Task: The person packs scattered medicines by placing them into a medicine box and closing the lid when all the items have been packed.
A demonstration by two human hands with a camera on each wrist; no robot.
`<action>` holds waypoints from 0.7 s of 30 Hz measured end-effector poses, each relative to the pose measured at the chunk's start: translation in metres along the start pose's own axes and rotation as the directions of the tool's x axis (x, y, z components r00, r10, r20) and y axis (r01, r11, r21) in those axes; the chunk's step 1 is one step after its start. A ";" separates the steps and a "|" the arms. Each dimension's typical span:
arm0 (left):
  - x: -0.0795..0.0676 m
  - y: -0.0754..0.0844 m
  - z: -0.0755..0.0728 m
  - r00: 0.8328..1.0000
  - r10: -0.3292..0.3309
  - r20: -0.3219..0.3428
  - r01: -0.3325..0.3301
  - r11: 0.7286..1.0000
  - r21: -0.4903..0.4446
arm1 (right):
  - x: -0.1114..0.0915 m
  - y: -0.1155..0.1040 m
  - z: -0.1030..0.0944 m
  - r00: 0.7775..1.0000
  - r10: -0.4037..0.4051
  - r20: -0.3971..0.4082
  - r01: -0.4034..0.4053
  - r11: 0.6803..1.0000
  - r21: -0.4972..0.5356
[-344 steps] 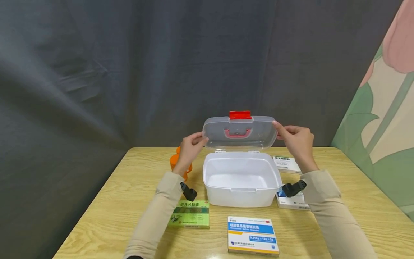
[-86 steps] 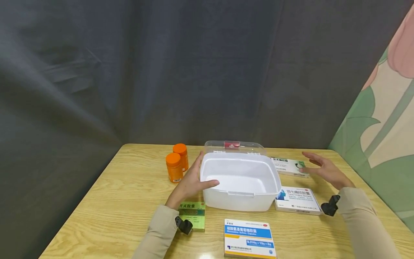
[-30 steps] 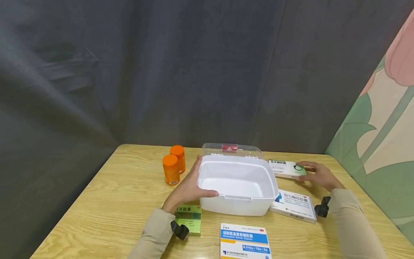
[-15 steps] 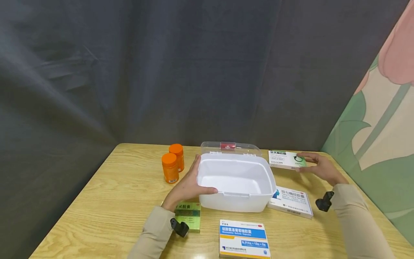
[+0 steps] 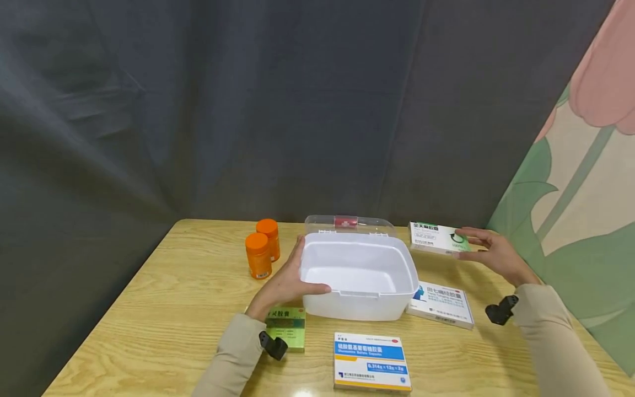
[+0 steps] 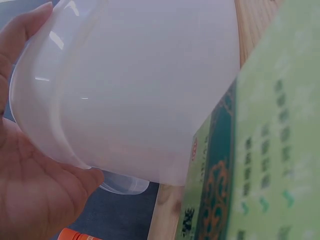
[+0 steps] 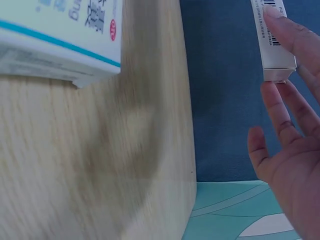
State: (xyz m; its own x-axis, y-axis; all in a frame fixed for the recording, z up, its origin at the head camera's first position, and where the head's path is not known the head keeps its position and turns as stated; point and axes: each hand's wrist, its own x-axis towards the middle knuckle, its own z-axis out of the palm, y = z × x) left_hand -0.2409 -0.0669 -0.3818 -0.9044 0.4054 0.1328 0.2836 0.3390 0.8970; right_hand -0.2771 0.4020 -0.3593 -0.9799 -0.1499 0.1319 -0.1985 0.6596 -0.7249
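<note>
My left hand (image 5: pixel 286 282) holds the left end of a white plastic medicine case (image 5: pixel 359 306), thumb over the front rim and fingers along its side. Its clear lid (image 5: pixel 374 225) is tipped back behind it. At the right, my right hand (image 5: pixel 498 258) pinches the end of a white-and-green medicine box (image 5: pixel 431 238), raised above the table. In the right wrist view, thumb and fingers grip this box's edge (image 7: pixel 274 45). A green medicine box (image 5: pixel 290 330) lies by my left wrist, partly hidden by it.
Two orange-capped bottles (image 5: pixel 258 256) stand left of the case. A white medicine box with a blue head picture (image 5: pixel 441 305) lies right of it, and a blue-and-white one (image 5: pixel 371 361) lies in front. A dark curtain (image 5: pixel 297 110) hangs behind the wooden table (image 5: pixel 163 309).
Earlier both hands held the lid; it now lies back. The left hand moved to the case's side. My right hand took hold of the white-and-green box and raised it off the table.
</note>
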 end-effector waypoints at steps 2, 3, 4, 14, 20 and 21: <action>0.000 0.000 0.000 1.000 0.000 0.002 0.000 1.000 -0.006 | -0.001 -0.003 0.000 1.000 -0.007 -0.008 0.007 1.000 0.008; 0.000 0.000 0.000 1.000 -0.002 0.001 0.002 1.000 -0.001 | -0.002 -0.005 -0.001 1.000 -0.006 -0.017 0.006 1.000 0.012; -0.001 0.000 0.000 1.000 -0.007 0.001 0.007 1.000 0.001 | -0.002 -0.007 -0.001 1.000 -0.011 -0.023 0.011 1.000 0.015; -0.001 -0.003 -0.001 1.000 0.001 -0.001 -0.001 1.000 -0.020 | -0.003 -0.031 -0.003 0.996 -0.052 -0.077 0.052 0.999 -0.011; 0.000 -0.005 -0.001 0.999 0.052 0.005 -0.051 0.997 -0.055 | -0.007 -0.042 -0.004 0.994 -0.073 -0.084 0.071 0.997 -0.023; 0.001 -0.005 -0.001 0.998 0.060 0.004 -0.060 0.997 -0.055 | -0.007 -0.043 -0.004 0.994 -0.075 -0.084 0.073 0.997 -0.024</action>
State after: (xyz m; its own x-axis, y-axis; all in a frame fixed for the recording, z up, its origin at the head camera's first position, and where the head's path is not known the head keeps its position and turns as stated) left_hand -0.2429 -0.0688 -0.3856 -0.8843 0.4288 0.1845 0.3190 0.2667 0.9095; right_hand -0.2615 0.3779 -0.3261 -0.9605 -0.1363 0.2424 -0.2702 0.6644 -0.6968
